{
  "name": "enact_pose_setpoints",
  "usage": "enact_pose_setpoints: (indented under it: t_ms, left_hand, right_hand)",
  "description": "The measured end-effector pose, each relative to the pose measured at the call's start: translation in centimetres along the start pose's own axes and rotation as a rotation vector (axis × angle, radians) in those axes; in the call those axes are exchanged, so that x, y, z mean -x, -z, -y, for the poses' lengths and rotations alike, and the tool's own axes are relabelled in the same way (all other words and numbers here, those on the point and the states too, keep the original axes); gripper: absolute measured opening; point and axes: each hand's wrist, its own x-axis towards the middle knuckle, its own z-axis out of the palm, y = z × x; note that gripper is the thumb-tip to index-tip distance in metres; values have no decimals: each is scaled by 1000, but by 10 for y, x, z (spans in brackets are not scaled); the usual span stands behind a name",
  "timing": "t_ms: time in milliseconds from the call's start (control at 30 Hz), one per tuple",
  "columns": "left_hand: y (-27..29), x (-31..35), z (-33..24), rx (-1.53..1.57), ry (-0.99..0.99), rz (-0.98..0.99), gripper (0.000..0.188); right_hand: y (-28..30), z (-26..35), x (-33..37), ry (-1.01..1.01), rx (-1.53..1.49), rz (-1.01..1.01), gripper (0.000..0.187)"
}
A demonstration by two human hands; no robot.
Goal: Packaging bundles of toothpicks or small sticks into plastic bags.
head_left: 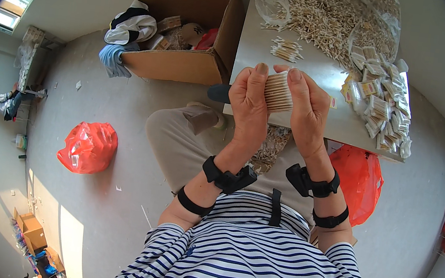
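A bundle of cotton swabs [278, 94] sits between my left hand [252, 96] and right hand [310, 105], both curled closed around its sides, by the near edge of the worktop [251, 46]. Beyond lie a small swab pile [286, 50] and a loose heap [324, 25].

Navy-and-white striped shirt [250, 265], pale cream swabs [278, 95], brown carton [170, 65], red bag [87, 147], black straps [194, 203]
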Motion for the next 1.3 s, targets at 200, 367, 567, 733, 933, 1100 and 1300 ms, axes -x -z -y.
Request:
enact_pose_setpoints:
  t_ms: [200,367,567,733,933,1100,1300]
  left_hand:
    - [0,-2,3,-41,79,61,37]
    - [41,-22,27,-181,187,-134,37]
    - [88,-24,39,-278,290,-164,32]
    - [106,-26,41,-328,304,-215,30]
    - [105,-32,47,-321,349,-201,29]
    - [111,-34,48,-313,345,-199,28]
    - [108,-28,45,-310,388,-204,27]
  right_hand:
    - [7,-8,-7,267,325,-69,26]
    - [33,-59,-28,607,693,-112,15]
    - [49,-170,-35,602,1083,91,13]
    - [32,-176,-61,674,1090,75,16]
    - [32,-205,-61,678,1154,137,15]
    - [29,-180,-74,675,1156,173,13]
    - [42,-194,-64,689,1155,182,13]
